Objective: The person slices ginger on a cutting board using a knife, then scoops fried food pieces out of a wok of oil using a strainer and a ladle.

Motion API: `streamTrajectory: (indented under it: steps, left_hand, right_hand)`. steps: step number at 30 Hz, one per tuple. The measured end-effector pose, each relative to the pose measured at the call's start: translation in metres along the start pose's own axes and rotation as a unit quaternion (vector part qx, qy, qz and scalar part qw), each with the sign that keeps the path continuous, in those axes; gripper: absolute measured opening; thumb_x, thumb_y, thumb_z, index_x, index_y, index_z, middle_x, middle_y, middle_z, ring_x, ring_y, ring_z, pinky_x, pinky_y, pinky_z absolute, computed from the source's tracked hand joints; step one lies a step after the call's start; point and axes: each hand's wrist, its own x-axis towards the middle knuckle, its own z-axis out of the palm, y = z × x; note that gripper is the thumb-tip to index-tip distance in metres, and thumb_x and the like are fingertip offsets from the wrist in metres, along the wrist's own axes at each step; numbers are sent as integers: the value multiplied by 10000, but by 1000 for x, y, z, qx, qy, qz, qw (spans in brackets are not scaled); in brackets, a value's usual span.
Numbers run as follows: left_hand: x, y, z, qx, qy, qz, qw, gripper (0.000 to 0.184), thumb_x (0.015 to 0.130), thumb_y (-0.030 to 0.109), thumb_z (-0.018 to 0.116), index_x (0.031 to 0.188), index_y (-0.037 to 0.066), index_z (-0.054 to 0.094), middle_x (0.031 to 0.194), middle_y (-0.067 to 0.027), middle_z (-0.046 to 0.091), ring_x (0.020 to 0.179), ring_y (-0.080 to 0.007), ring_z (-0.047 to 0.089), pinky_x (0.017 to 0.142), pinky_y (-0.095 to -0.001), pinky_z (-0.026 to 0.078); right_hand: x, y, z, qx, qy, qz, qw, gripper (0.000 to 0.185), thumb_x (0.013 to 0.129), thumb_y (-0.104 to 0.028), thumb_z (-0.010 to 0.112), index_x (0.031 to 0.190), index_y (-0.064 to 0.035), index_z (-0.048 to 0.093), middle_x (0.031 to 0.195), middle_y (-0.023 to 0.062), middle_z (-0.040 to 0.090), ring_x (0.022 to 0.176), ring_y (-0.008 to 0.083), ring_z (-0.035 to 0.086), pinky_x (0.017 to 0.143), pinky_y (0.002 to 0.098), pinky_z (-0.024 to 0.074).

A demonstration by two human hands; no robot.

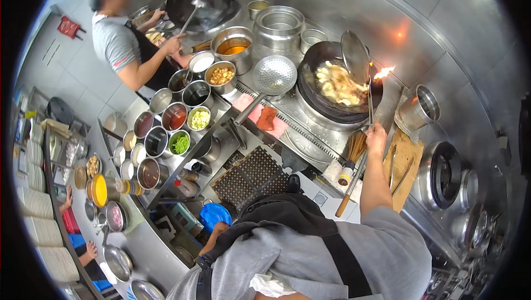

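My right hand point(377, 138) is closed around the long metal handle of a wok ladle point(355, 56), whose large bowl is tilted up over the wok point(310, 98). Pale, browned pieces of food point(340, 85) lie in the wok, and a flame point(384, 71) flares at its right rim. A wooden handle end point(343, 203) shows below that hand; whether it belongs to the ladle I cannot tell. My left hand point(221, 227) is low at my left side, against the edge of a round blue plastic bowl or lid point(214, 215). Its fingers are mostly hidden.
A perforated strainer point(275, 75) rests left of the wok. Metal pots of sauces and ingredients, including chopped greens point(180, 144), crowd the left counter. Beyond, a co-worker point(124, 37) handles a ladle at another wok point(199, 1). A bamboo brush point(352, 156) stands near my right hand.
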Motion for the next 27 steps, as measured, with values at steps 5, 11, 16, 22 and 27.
streamTrajectory:
  steps: [5, 11, 16, 22, 27]
  left_hand:
    - [5, -3, -7, 8, -16, 14, 1000, 190, 713, 155, 595, 877, 82, 656, 851, -140, 666, 784, -292, 658, 659, -407, 532]
    - [36, 27, -55, 60, -27, 71, 995, 178, 710, 173, 597, 857, 87, 652, 851, -137, 660, 795, -305, 649, 667, -417, 527]
    - [79, 70, -98, 135, -52, 154, 977, 171, 708, 189, 599, 839, 91, 649, 850, -135, 655, 804, -316, 641, 674, -425, 522]
    - [126, 130, -134, 293, -70, 320, 898, 164, 706, 207, 602, 819, 96, 646, 850, -133, 649, 815, -328, 631, 682, -435, 517]
    - [148, 162, -141, 358, -12, 367, 858, 156, 704, 236, 604, 774, 103, 645, 882, -129, 654, 815, -331, 631, 691, -452, 513]
  right_hand:
    - [32, -15, -58, 297, 17, 269, 916, 230, 835, 10, 434, 1009, 46, 582, 630, 60, 588, 375, 115, 463, 314, 281, 343]
    - [67, 49, -107, 350, 75, 346, 867, 99, 828, -77, 554, 855, 18, 560, 641, 67, 597, 409, 119, 496, 339, 267, 368]
    - [85, 126, -118, 446, 135, 394, 792, 99, 777, -59, 600, 838, 13, 571, 625, 71, 610, 395, 133, 500, 324, 270, 353]
    - [83, 198, -145, 299, 82, 434, 845, 158, 772, -112, 605, 849, 26, 612, 639, 83, 623, 400, 161, 513, 342, 307, 352]
    - [19, 173, -193, 313, 338, 425, 779, 372, 841, -344, 630, 724, 9, 628, 598, 105, 601, 448, 193, 580, 387, 288, 424]
